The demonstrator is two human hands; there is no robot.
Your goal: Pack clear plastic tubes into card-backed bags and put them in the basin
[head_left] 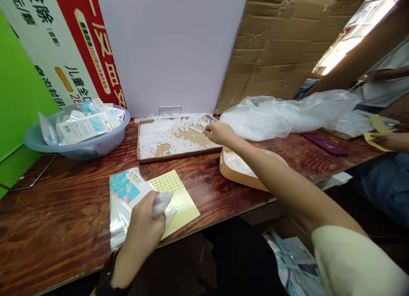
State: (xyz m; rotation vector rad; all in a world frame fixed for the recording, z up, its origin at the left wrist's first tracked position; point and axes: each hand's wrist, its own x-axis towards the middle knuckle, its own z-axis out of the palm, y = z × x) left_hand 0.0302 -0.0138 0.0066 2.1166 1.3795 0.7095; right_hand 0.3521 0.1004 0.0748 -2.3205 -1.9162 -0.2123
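Head view: the hands are well apart above a wooden table (57, 211). At centre, the right hand (220, 133) meets small white plastic tubes (172, 127) in a shallow cardboard tray (179, 157); any grip is unclear. The tubes look light and stiff, best pinched singly by the sides. At lower left, the left hand (142, 228) clasps a soft clear plastic piece (162, 203) above a printed film sleeve (126, 189).

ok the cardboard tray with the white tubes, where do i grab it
Take the shallow cardboard tray by its near rim, coming from your side: that low wall is free and gives a lip to hold, while your right hand is over the right end.
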